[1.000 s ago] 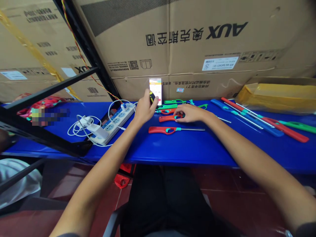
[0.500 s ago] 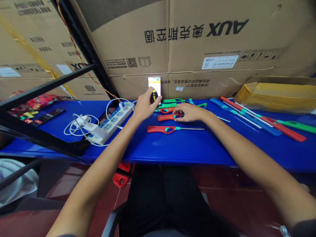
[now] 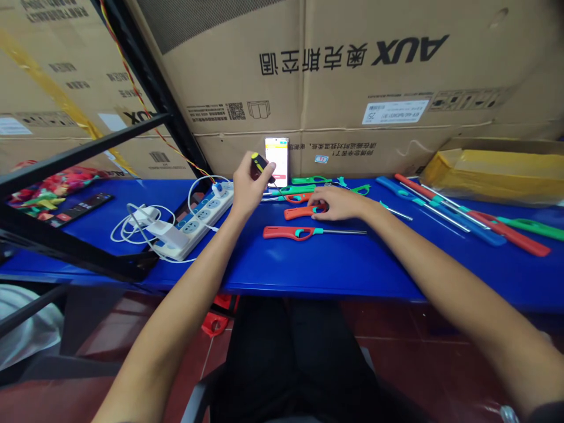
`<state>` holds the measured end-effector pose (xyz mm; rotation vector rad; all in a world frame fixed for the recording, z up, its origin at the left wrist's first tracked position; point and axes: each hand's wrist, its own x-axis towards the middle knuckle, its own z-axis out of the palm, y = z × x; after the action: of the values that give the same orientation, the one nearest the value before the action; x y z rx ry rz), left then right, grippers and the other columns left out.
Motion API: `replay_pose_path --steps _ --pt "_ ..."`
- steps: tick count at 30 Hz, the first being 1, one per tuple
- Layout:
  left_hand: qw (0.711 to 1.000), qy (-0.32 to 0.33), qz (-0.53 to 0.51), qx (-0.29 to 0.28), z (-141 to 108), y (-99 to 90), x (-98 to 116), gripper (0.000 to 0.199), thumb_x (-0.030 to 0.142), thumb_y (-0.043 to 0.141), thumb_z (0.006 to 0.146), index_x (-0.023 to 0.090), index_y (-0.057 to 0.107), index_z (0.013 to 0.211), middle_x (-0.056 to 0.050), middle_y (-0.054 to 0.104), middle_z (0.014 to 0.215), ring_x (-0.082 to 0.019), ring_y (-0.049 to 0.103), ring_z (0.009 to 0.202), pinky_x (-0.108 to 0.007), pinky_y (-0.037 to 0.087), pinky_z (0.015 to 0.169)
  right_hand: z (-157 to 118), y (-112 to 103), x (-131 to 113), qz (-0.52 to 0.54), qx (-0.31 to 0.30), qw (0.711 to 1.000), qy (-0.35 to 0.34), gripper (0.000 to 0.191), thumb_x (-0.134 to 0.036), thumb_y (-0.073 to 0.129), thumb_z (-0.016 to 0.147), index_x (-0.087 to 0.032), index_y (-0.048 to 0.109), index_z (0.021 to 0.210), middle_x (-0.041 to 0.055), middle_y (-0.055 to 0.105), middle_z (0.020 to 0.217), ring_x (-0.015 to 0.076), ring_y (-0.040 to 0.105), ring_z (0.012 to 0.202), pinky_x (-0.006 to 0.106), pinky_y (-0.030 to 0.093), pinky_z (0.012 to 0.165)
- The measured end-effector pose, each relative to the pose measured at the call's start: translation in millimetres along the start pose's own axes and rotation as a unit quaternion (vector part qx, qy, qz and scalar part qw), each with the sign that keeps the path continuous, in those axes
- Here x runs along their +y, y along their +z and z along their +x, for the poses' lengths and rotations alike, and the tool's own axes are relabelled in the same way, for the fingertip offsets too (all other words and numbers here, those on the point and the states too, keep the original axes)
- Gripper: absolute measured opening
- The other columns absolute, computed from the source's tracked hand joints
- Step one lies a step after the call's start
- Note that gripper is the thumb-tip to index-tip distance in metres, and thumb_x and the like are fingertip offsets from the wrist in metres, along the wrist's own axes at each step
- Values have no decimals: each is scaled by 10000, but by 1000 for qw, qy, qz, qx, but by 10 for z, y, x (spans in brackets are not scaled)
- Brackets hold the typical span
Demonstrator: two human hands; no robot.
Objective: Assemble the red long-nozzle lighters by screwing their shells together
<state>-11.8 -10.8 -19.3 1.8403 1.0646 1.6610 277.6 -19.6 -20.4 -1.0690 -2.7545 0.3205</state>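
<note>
My left hand (image 3: pixel 249 183) is closed around a screwdriver (image 3: pixel 261 163) with a black and yellow handle. Its thin shaft slants down to the right, above the green lighter (image 3: pixel 296 190). My right hand (image 3: pixel 338 203) has its fingers curled on the trigger end of an orange-red lighter (image 3: pixel 298 212) lying on the blue table (image 3: pixel 247 264); the palm hides the rest of it. Closer to me lies a red long-nosed lighter (image 3: pixel 282 232) with a metal tube. Beyond the hands, a lit phone (image 3: pixel 282 154) leans upright against the cardboard box (image 3: pixel 335 111).
A white power strip (image 3: pixel 198 218) with plugs and looped cables lies left, beside a black metal frame (image 3: pixel 83 147). Several blue, red and green lighters (image 3: pixel 506 230) lie at right, before an open yellow-taped box (image 3: pixel 493 173). A remote control (image 3: pixel 86 207) rests far left.
My left hand has drawn back to the left with the screwdriver, whose handle now tilts up to the left, uncovering more of the phone. The right hand stays on the orange-red lighter.
</note>
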Motion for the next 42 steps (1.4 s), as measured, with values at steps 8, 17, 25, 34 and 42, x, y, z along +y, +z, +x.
replay_pose_path --steps 8,17,25,34,42 --pt "989 -70 -7 -131 -29 -56 -352 427 461 945 778 219 638 950 -27 756 897 -177 699 765 -327 563 733 -99 -187 72 67 -62 995 47 329 -471 784 843 -227 818 1062 101 786 1037 286 697 899 426 521 786" --pt "966 -25 62 -250 -38 -148 -313 359 309 964 748 197 741 1005 -60 823 993 -224 779 938 -359 581 895 -76 -139 -8 47 -59 996 41 330 -456 771 825 -246 794 1079 104 769 1065 293 668 894 443 481 775" --pt "891 120 293 -326 -117 29 -268 256 195 782 899 220 772 1154 -103 784 1101 -291 715 1008 -407 529 879 -64 -124 -123 19 -60 997 44 282 -400 739 804 -243 766 1037 89 739 974 282 625 815 439 433 727" --pt "844 218 313 -377 -147 217 -132 273 138 614 1008 227 862 1079 -120 738 1046 -302 620 1027 -431 487 921 -52 -101 -138 14 -55 998 26 205 -412 738 827 -247 689 938 87 717 972 259 605 809 427 427 730" --pt "799 257 382 -387 -88 288 -167 319 230 573 1106 192 886 1056 -123 750 1015 -278 596 987 -410 463 880 -38 -101 -163 9 -60 998 27 211 -403 737 848 -239 641 938 83 704 989 241 592 811 397 408 710"
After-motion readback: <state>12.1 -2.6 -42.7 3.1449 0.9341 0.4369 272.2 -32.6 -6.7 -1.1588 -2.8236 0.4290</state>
